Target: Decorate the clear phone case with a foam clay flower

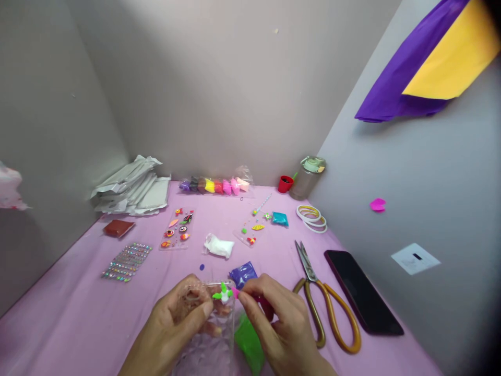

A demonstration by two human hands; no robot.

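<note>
My left hand [172, 326] holds a clear plastic phone case [205, 347] upright, its fingers curled behind the clear shell. On the case sits a small white and green clay flower [223, 295]. My right hand [277, 324] pinches a bit of pink clay [235, 293] against the flower's edge. A packet of green clay [248, 342] lies under my right wrist, and a packet of purple clay [243, 274] lies just beyond my fingertips. Part of the case is hidden by my fingers.
Gold-handled scissors [321, 308] and a black smartphone [362, 292] lie to the right on a pink tablecloth [78, 297]. Further back are a white clay packet [219, 246], sticker sheets [177, 228], a rhinestone sheet [126, 262], a row of coloured clay [215, 185] and a grey wall [195, 94].
</note>
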